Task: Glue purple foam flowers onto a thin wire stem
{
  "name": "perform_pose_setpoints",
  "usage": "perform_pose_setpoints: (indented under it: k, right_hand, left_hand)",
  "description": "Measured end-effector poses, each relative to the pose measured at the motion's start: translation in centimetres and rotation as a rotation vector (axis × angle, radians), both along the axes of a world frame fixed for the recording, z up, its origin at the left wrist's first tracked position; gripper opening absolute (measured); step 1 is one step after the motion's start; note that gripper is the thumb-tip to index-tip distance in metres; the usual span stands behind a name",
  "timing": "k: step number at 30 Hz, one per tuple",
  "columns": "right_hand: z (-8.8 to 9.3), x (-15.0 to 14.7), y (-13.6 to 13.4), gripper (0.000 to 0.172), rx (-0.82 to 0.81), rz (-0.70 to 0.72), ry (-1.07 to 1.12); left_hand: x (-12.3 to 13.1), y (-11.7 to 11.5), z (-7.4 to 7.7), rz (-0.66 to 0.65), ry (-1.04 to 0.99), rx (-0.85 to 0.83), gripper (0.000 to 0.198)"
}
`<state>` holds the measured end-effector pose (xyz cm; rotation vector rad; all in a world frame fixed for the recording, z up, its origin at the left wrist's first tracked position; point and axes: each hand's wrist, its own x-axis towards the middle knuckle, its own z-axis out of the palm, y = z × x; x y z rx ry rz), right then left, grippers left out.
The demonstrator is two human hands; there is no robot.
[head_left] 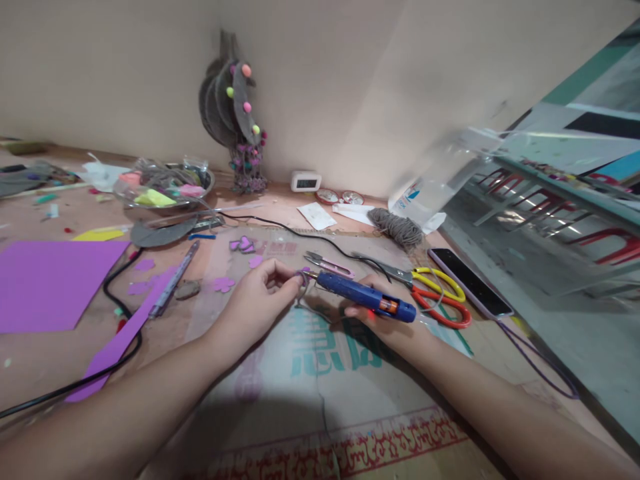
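Observation:
My right hand [385, 320] grips a blue glue gun [365, 298] lying level, its nozzle pointing left. The nozzle tip meets a small grey and purple piece [303, 275] pinched in the fingers of my left hand [260, 297]. A thin grey wire loops down from that piece. Both hands hover over a flattened cardboard sheet [320, 373] with teal print.
Pink snips [330, 265], yellow scissors [440, 280], red scissors [443, 310] and a phone [470, 282] lie to the right. Purple foam sheets [50, 280] and cut flowers sit left. A black cable [120, 313], a bowl of scraps [165, 187], a yarn bundle [397, 228] and a decorated grey ornament [235, 113] are behind.

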<state>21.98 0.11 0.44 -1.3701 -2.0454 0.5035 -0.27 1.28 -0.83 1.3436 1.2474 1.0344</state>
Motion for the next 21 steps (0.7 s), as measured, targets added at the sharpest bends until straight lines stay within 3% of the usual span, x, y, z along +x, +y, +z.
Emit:
perform_pose_setpoints:
  k: [21]
  right_hand:
    - [-0.33, 0.17, -0.16, 0.023, -0.071, -0.066, -0.005]
  left_hand:
    - [-0.08, -0.18, -0.20, -0.024, 0.029, 0.031, 0.013]
